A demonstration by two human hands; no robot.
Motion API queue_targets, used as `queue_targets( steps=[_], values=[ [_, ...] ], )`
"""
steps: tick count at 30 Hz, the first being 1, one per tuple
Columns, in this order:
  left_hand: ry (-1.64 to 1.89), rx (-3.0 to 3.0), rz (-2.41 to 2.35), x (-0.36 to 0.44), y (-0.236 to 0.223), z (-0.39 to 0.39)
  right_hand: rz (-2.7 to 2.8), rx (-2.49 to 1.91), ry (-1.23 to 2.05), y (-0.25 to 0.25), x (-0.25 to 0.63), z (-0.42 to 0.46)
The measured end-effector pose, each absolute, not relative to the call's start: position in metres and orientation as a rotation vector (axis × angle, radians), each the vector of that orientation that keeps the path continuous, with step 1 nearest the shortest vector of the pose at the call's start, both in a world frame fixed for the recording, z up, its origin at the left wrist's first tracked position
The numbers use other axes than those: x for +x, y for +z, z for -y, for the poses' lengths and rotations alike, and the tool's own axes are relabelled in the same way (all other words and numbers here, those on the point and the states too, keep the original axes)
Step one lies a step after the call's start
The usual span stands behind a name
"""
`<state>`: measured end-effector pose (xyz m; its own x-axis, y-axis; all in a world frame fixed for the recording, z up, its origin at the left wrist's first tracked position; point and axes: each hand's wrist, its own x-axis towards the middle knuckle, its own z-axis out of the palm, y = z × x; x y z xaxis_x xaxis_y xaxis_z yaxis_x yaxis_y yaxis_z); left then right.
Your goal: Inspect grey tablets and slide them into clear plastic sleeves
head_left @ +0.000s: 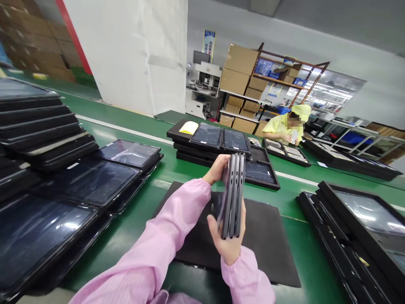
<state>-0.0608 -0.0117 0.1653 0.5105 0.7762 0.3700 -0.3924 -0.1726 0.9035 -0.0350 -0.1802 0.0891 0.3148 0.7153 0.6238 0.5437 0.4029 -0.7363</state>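
Tablets (234, 198): 3, pressed face to face and stood on edge, held up above the dark mat (268, 240) in the middle of the green bench (133, 230). Narrow edges face the near side; a port shows on each.

Left hand (219, 168): closed about the far end of the tablets, on their left side. Right hand (232, 247): wrapped round the near end, thumb on the left side, fingers along the right. Pink sleeves (171, 219) on both arms.

Left: 3 large screens (98, 181) lie face up in a row running near to far. Beyond them at far left, a leaning pile of black trays (41, 139).

Far side, middle: a tray stack (193, 155) with 2 tablets lying flat on top, yellow paper (189, 127) at its left end. Another tablet (257, 171) lies in a tray just right of it.

Right: more stacked trays (322, 190), glossy screens (363, 207) in the top tray.

Far right: co-worker (274, 126) in yellow, bent over a tray of small parts (275, 145), holding a pale item (294, 136). Behind, shelves (286, 81) with boxes (238, 65).
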Motion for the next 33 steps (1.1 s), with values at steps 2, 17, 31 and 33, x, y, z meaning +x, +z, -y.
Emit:
queue_targets(
  steps=[2,17,31,33],
  values=[
    [1.049,1.426,-0.328,-0.059,0.159,0.007,1.423,-1.137,0.08,0.103,-0.029,0.185],
    [1.017,1.472,-0.314,-0.053,0.146,-0.011,1.489,-0.992,0.516,0.134,-0.002,0.201],
    [1.08,1.593,-0.202,-0.051,0.149,0.001,1.407,-0.994,0.508,0.137,0.006,0.219],
    [1.088,1.615,-0.191,-0.051,0.151,0.003,1.42,-1.007,0.488,0.139,0.006,0.22]
  ],
)
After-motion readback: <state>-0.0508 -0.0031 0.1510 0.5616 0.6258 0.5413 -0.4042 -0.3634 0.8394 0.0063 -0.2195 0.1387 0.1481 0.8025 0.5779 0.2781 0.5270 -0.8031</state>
